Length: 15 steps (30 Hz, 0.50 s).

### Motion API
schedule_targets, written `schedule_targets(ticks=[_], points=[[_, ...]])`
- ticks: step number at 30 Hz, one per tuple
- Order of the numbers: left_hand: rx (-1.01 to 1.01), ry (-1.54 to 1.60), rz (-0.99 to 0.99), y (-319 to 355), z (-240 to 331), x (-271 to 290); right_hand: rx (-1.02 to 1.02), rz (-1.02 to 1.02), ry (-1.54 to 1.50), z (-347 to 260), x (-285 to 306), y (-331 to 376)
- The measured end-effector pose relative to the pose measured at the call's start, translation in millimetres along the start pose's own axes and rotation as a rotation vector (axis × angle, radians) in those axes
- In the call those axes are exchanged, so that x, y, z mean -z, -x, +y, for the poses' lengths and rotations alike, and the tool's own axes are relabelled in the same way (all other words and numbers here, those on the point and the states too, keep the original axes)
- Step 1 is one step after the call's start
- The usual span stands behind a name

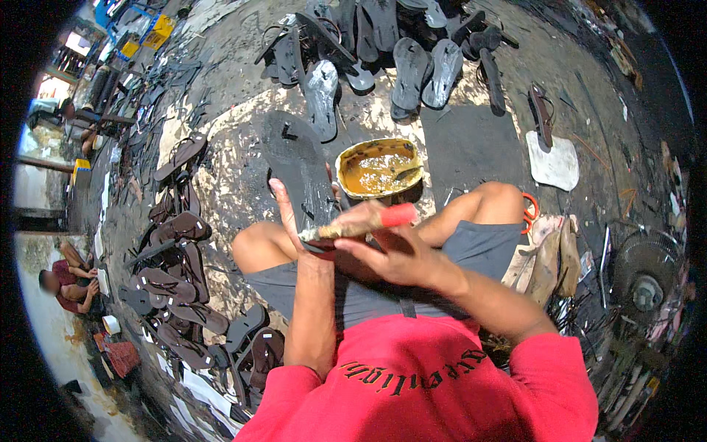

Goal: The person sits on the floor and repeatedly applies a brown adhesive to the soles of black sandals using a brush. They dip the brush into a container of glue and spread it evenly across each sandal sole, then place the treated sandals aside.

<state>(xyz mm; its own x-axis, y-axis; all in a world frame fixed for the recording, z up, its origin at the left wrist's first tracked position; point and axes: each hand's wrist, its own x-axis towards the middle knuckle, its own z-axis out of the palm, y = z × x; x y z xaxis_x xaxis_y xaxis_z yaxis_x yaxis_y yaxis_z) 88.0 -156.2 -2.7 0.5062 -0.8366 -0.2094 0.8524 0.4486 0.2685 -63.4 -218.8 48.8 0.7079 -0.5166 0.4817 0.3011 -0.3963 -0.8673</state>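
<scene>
From my remote view I see the sandals crowding the floor point(228, 151). Ahead lies a scatter of dark sandals point(409, 70), some smeared white, and one white-smeared sole point(322, 92) lies near the far end of the piece in hand. A bowl point(375, 196) of amber paste stands just to the right, with a dark sheet point(475, 147) beyond it. Brown sandals point(188, 283) are heaped to the left; orange-handled scissors point(529, 212) lie by the right knee, and a fan point(641, 276) stands farther right.

The dark sandal sole point(294, 162) is up in front of the body, between the brown heap and the bowl. Its long axis runs away from me, the broad end far and leaning slightly left, the narrower end toward the shirt. A wet, pale streak marks the near half.

I have the left hand point(293, 228) clamped on the sole, thumb along its left edge. The right hand's point(401, 254) fingers are closed around a brush point(361, 222), held crosswise, its bristles at the near end and its red handle tip to the right. Brush and hand partly hide that end.
</scene>
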Motion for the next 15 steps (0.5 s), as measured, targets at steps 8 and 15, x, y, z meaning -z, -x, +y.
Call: schedule_targets(ticks=[8, 15], points=[[0.330, 0.043, -0.306, 7.0, -30.3, -8.9, 0.053, -0.118, 0.220, 30.7, 22.3, 0.0], [0.392, -0.659, 0.031, -173.9, -53.6, -50.3, -0.234, 0.284, 0.013, -22.1, 69.1, 29.4]])
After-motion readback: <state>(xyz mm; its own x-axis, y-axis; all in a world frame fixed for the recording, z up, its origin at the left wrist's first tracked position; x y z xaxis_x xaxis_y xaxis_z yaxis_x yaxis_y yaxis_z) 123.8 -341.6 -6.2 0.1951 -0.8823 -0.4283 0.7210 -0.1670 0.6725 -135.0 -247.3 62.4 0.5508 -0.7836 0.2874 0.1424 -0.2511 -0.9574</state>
